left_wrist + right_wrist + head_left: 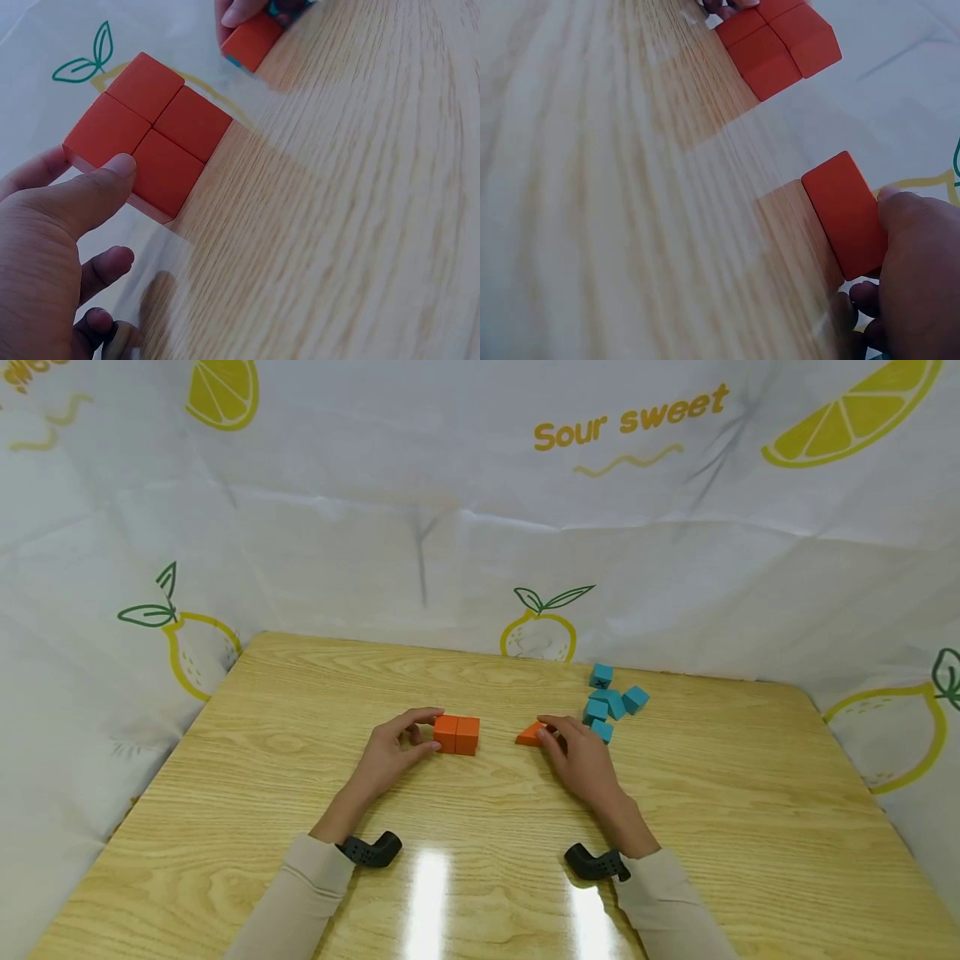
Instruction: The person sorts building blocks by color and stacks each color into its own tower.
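Note:
Orange cubes (457, 735) stand in a two-by-two block, two wide and two high, on the table. My left hand (393, 747) pinches the left end of this block, thumb (112, 176) on the near face and index finger behind it. To the right, my right hand (585, 756) holds an orange wedge-shaped block (529, 735) between thumb and fingers. In the right wrist view the wedge's flat orange side (844, 217) faces the camera, low at the tabletop. A gap of bare wood separates the wedge from the cubes.
Several blue blocks (597, 711) lie in a loose group just beyond the right hand, one blue cube (635, 699) at its right side. The wooden table (300, 693) ends at a white lemon-print cloth (337, 568) behind and on both sides.

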Motion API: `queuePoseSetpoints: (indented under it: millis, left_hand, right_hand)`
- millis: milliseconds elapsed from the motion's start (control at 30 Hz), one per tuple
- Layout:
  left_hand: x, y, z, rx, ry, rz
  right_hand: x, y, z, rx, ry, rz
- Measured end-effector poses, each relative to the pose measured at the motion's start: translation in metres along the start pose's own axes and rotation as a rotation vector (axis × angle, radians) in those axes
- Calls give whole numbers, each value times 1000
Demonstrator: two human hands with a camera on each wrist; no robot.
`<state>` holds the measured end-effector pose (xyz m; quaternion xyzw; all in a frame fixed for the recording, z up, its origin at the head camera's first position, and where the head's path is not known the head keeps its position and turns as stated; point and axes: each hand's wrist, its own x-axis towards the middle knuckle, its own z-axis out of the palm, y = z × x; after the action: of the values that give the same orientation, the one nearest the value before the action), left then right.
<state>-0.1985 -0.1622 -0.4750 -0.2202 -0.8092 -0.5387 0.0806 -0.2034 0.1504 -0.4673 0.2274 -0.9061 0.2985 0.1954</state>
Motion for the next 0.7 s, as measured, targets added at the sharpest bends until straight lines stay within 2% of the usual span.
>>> queuePoseSetpoints:
  millis: [167,400,700]
  left_hand:
    - [0,1,0,0,-7,-17]
    - [0,1,0,2,-8,-33]
    - [1,1,1,-9,-11,-39]
  right_hand:
    - [-1,0,2,31,3,31]
    - [-1,2,3,179,6,114]
    - [-2,5,-1,263,-77,122]
